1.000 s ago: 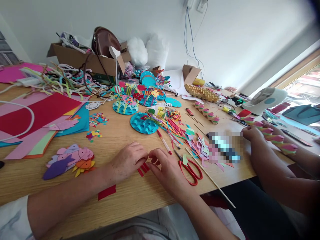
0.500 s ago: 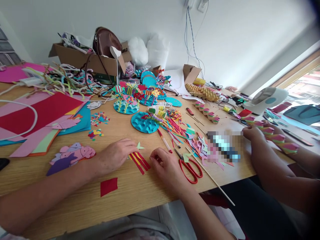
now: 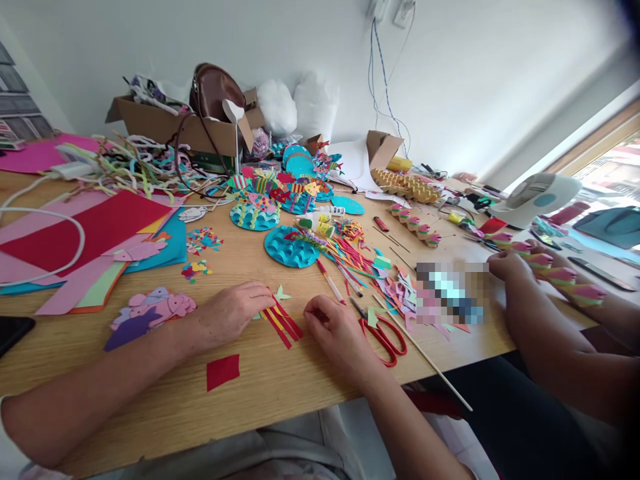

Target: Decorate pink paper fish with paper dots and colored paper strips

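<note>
My left hand [image 3: 233, 312] rests low over the table, its fingers bent together on the upper left end of some red and yellow paper strips [image 3: 284, 325]. To the right of these strips is my right hand [image 3: 337, 337], fingers curled in; whatever they may pinch is hidden. A pale green paper cutout [image 3: 282, 293] lies just above the strips. Red-handled scissors [image 3: 385, 341] lie beside my right hand, with a white-and-red pen [image 3: 331, 283] above it. A small dark red paper piece [image 3: 223, 372] is nearer the table edge.
Fish-shaped paper cutouts [image 3: 150, 310] and coloured sheets [image 3: 85, 233] lie left. Turquoise egg-carton pieces [image 3: 291, 248], glue bottles [image 3: 320, 220] and paper scraps [image 3: 400, 297] are ahead. A thin wooden stick [image 3: 430, 360] overhangs the edge. Another person's hand [image 3: 510, 267] is at right, by painted carton strips [image 3: 550, 273].
The view has shifted slightly, so table items appear a little further right and lower. Both hands stay almost in place around the strips.
</note>
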Demonstrator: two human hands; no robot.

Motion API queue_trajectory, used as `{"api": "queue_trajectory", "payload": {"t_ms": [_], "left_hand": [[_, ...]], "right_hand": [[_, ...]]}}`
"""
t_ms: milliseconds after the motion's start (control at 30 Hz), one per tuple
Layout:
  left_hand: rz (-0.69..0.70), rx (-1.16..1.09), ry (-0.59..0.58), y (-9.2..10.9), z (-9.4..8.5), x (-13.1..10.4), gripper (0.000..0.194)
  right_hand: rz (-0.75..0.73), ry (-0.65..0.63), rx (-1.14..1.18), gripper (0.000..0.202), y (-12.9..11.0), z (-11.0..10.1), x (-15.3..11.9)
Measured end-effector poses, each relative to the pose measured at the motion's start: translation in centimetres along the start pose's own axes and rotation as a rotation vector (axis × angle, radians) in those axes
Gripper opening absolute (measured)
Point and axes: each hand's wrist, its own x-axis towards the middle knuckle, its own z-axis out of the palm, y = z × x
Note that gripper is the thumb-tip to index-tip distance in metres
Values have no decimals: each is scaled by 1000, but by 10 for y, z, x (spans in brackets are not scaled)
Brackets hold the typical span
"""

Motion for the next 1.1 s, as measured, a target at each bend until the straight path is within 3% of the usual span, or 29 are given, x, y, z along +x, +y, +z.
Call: {"api": "queue_trajectory", "payload": {"t_ms": [400, 633, 1100], "left_hand": [[173, 128, 7, 2, -2, 3, 31], [192, 155, 42, 0, 2, 1, 31], [193, 154, -11, -3, 3, 3, 29]], "right_hand": [[68, 37, 13, 11, 3, 4, 1], [67, 63, 48, 10, 5, 6, 0], [111, 54, 64, 10, 7, 8, 1]]}}
